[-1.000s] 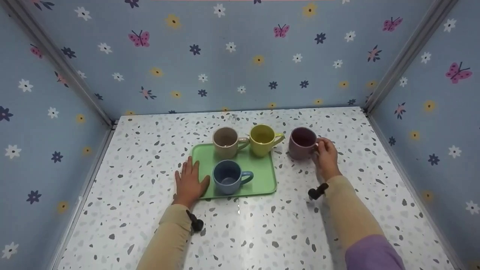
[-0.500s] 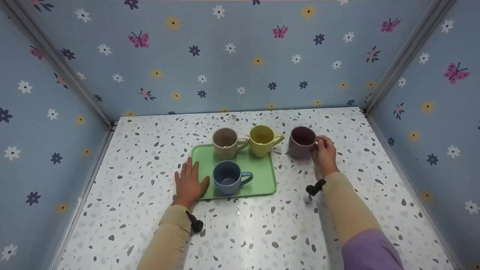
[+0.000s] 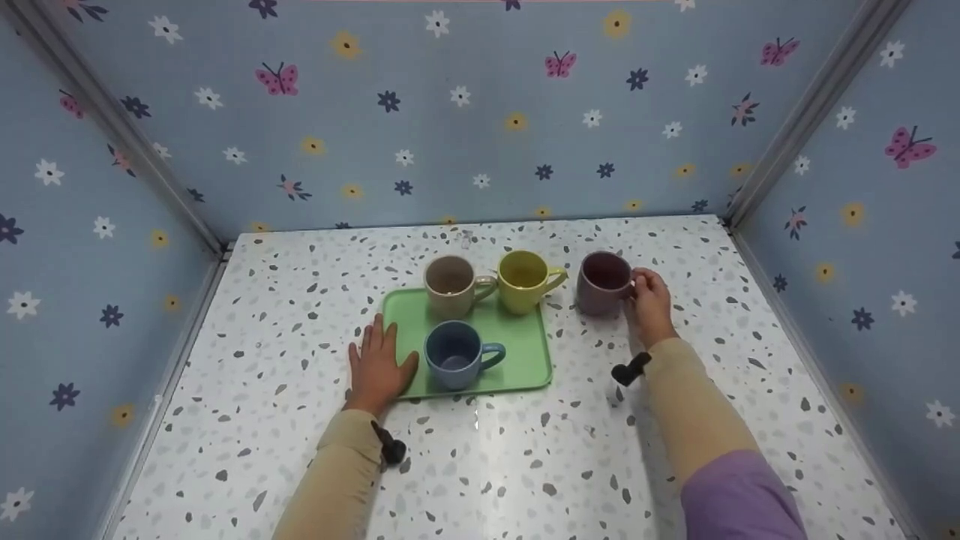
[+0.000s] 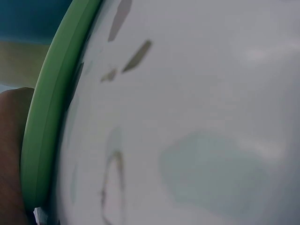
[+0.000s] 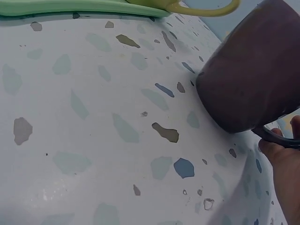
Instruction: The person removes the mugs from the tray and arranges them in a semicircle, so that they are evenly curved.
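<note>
My right hand grips the handle of a dark mauve mug, right of the green tray. In the right wrist view the mug looms large and tilted in the picture, fingers at its handle; whether its base touches the table I cannot tell. Flat along the tray's left edge lies my left hand, fingers straight, thumb over the rim. On the tray stand a blue mug in front, a beige mug behind it, and a yellow mug at the back right. Their handles point right.
A white speckled table spreads under everything. Blue flowered panels close it in at the back and both sides. The left wrist view shows mostly table and the tray's green rim.
The right hand and the mauve mug have shifted very slightly toward the back. The left hand, the tray and the other mugs stay where they were.
</note>
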Available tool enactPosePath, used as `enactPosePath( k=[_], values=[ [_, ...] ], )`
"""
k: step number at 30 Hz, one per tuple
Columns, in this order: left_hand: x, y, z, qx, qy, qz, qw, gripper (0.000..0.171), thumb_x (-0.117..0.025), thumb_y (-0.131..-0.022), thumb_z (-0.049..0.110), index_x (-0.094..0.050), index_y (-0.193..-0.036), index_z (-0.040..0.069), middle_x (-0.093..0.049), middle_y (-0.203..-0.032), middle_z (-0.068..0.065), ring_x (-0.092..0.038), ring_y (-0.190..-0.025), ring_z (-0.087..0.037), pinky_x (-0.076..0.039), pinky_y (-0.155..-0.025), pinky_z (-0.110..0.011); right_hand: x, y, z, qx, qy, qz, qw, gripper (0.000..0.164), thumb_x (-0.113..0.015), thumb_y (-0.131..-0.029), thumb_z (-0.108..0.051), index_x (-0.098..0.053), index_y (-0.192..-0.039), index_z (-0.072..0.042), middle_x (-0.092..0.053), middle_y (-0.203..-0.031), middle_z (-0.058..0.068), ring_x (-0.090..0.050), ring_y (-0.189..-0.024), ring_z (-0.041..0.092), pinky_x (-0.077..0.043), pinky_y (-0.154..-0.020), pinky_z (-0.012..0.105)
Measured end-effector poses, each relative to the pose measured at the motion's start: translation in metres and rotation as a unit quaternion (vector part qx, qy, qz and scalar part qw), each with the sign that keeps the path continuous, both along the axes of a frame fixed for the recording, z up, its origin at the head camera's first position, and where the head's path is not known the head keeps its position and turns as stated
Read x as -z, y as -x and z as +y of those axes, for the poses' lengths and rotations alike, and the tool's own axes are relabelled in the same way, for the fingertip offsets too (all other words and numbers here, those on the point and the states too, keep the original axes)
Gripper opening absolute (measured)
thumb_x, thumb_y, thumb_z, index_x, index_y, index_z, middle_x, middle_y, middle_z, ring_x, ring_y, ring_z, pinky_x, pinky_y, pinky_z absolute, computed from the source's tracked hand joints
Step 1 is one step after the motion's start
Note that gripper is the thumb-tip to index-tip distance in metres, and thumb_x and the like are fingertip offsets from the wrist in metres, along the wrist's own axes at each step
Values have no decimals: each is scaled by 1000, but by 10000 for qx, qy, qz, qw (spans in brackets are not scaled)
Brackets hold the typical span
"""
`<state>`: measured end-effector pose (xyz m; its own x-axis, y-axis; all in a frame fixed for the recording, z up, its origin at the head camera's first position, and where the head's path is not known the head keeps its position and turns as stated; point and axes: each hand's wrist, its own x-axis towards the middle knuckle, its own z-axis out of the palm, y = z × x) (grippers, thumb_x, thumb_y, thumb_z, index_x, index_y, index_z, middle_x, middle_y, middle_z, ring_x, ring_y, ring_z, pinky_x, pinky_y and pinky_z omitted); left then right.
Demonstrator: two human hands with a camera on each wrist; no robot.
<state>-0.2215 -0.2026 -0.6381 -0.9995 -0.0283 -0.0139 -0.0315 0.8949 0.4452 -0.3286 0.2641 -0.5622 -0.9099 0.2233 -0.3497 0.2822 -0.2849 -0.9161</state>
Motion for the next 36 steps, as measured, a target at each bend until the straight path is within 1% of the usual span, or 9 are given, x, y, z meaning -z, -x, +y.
enactPosePath(
  k=[8, 11, 13, 17, 19, 24, 29, 34, 36],
  values=[
    [-2, -1, 1, 0, -30, -106, 9999, 78, -49, -100, 49, -28, -159, 3, -2, -169, -18, -6, -154, -41, -2, -118, -68, 17, 10, 9, -200, -367, 121, 9991, 40, -36, -110, -25, -44, -146, -9, -46, -147, 8, -46, -136, 20, -40, -112, 31],
    [0, 0, 1, 27, -30, -93, 9999, 78, -48, -100, 50, -28, -159, 3, -2, -169, -18, -6, -154, -41, -2, -118, -68, 23, 10, 12, -321, -889, 341, 9949, 38, -37, -110, -24, -45, -144, -8, -47, -145, 9, -47, -134, 19, -40, -113, 31],
    [1, 0, 1, 38, -39, -79, 10000, 78, -48, -99, 50, -28, -159, 3, -2, -169, -19, -6, -154, -42, -2, -118, -68, 26, 10, 15, -443, -1501, 514, 9863, 36, -37, -111, -22, -47, -142, -7, -50, -140, 10, -49, -129, 20, -41, -112, 33],
    [2, 1, -1, 33, -26, -34, 10000, 78, -49, -99, 49, -28, -158, 2, -2, -169, -19, -6, -154, -43, -1, -118, -69, 27, 8, 19, -667, -2607, 809, 9597, 35, -38, -111, -21, -50, -140, -5, -54, -134, 12, -52, -119, 22, -44, -107, 40],
    [1, 1, -2, 25, -19, -12, 10000, 78, -49, -99, 48, -28, -158, 3, -2, -169, -19, -6, -154, -43, -1, -118, -68, 27, 9, 20, -760, -2727, 908, 9548, 37, -38, -111, -22, -50, -141, -5, -55, -133, 14, -54, -118, 23, -45, -107, 42],
    [0, 2, -2, 60, 18, -50, 10000, 78, -49, -100, 49, -27, -159, 3, -1, -169, -18, -6, -154, -42, -1, -119, -68, 28, 11, 23, -894, -2527, 992, 9583, 39, -38, -111, -24, -47, -143, -5, -54, -136, 16, -58, -123, 27, -48, -107, 40],
    [2, 1, -2, 59, 24, -52, 10000, 78, -48, -100, 49, -27, -159, 3, -1, -169, -19, -7, -153, -43, -1, -118, -68, 27, 10, 24, -971, -2640, 918, 9552, 41, -38, -111, -27, -47, -145, -7, -54, -139, 16, -56, -126, 29, -47, -107, 42],
    [0, 0, 0, 21, -11, -80, 10000, 78, -48, -100, 49, -27, -159, 4, -1, -169, -17, -6, -154, -41, -1, -119, -67, 11, 10, 24, -989, -2966, 942, 9452, 45, -41, -110, -31, -45, -148, -8, -54, -141, 17, -54, -124, 28, -45, -106, 44],
    [0, 1, 0, 0, -32, -78, 10000, 77, -48, -100, 49, -27, -159, 4, -2, -169, -17, -6, -154, -41, -1, -119, -67, 2, 13, 22, -991, -3171, 1008, 9378, 48, -41, -109, -35, -43, -149, -8, -54, -143, 16, -56, -123, 28, -44, -105, 44]
  ],
)
